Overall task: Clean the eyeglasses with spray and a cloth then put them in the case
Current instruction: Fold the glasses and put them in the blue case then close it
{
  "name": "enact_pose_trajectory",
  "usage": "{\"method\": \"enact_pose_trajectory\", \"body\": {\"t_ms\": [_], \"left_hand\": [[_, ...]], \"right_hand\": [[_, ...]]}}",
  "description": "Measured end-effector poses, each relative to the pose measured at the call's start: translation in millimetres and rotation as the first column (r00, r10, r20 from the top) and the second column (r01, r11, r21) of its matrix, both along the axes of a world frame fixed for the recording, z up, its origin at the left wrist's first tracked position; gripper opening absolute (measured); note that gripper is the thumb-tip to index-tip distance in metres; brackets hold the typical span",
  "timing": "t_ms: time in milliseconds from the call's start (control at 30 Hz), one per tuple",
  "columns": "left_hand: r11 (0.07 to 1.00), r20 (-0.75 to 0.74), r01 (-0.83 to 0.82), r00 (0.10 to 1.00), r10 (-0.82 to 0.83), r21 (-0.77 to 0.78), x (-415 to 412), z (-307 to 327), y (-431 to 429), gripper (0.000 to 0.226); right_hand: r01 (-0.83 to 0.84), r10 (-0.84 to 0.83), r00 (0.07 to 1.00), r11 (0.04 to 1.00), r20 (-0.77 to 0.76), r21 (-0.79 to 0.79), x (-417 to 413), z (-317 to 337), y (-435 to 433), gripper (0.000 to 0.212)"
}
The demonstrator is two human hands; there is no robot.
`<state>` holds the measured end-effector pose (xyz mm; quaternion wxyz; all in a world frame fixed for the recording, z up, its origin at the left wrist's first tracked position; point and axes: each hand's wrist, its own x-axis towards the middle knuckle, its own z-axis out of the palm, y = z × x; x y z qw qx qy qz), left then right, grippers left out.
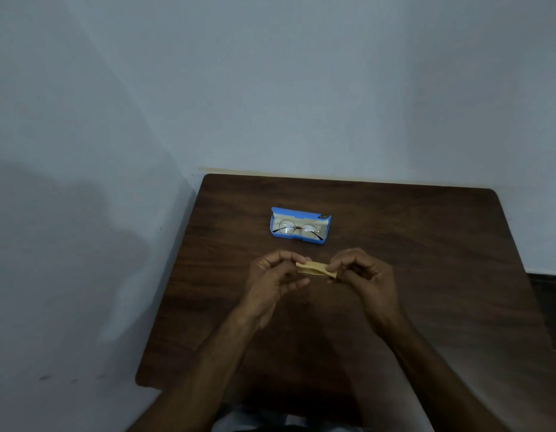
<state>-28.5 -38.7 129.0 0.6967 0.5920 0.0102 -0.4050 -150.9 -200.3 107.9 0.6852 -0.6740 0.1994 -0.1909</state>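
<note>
A blue case (274,226) lies open on the dark wooden table (426,260), towards the back. Thin metal-framed eyeglasses (299,229) rest inside it, lenses facing me. In front of the case, above the table's middle, a small folded tan cloth (314,269) is stretched between both hands. My left hand (275,277) pinches its left end, and my right hand (364,274) pinches its right end. No spray bottle is in view.
The table stands in a corner, with a pale wall behind it and another wall along its left side. Its right edge borders a dark floor strip (547,294).
</note>
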Motion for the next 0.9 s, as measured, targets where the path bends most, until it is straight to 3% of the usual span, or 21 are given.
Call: {"method": "enact_pose_trajectory", "body": {"t_ms": [100,167,200,433,567,767,900], "left_hand": [[1.0,0.005,-0.006,1.0,0.006,-0.007,3.5,0.6,0.0,0.02],[0.999,0.04,0.03,0.999,-0.031,0.025,5.1,1.3,-0.1,0.008],[0.998,0.073,0.046,0.996,-0.05,0.053,5.8,1.8,-0.1,0.006],[0.996,0.144,0.059,0.987,-0.069,0.072,17.6,-9.4,1.4,0.035],[0.991,0.143,0.063,0.986,-0.08,0.12,31.3,-28.9,-0.7,0.037],[0.97,0.174,-0.064,0.984,0.023,0.234,73.4,-76.6,-25.6,0.026],[0.945,0.261,-0.14,0.963,0.061,0.297,107.2,-111.5,-55.6,0.021]], "right_hand": [[0.002,-0.002,0.999,1.0,-0.041,-0.009,3.5,2.1,-1.0,0.016],[0.001,-0.003,0.998,1.0,-0.069,-0.031,7.2,0.5,-1.2,0.003],[0.004,-0.008,0.996,0.999,-0.083,-0.049,9.0,-2.3,-1.2,0.007],[0.022,-0.015,0.984,0.999,-0.177,0.037,17.6,-12.0,-4.8,0.027],[0.068,-0.045,0.956,0.995,-0.291,0.07,28.4,-29.3,-6.3,0.025],[0.211,-0.169,0.905,0.975,-0.39,0.068,78.7,-58.7,-1.5,0.016],[0.302,-0.29,0.857,0.952,-0.427,-0.04,124.1,-94.3,-8.2,0.022]]}}
